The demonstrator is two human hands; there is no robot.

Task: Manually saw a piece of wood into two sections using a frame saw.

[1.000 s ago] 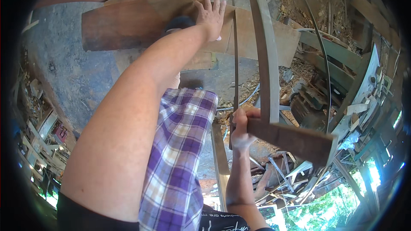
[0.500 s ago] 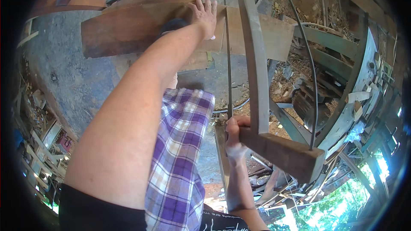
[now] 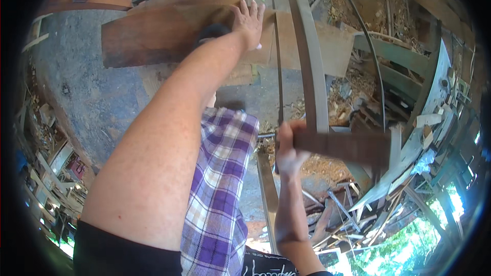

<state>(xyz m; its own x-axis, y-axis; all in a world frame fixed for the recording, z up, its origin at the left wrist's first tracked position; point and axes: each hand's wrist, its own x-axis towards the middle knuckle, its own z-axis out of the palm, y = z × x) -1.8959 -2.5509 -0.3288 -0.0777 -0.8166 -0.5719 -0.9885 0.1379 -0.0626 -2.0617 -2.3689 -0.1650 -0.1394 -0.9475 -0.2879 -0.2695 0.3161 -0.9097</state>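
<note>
The wooden plank is pressed down by the left hand, fingers spread flat — likely to steady it — while the frame saw is gripped tightly by the right hand, just below the plank.

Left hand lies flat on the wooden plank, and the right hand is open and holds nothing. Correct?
Not quite. The head view shows the right hand closed around the end of a dark wooden bar, not open. The left hand does lie flat on the wooden plank.
</note>
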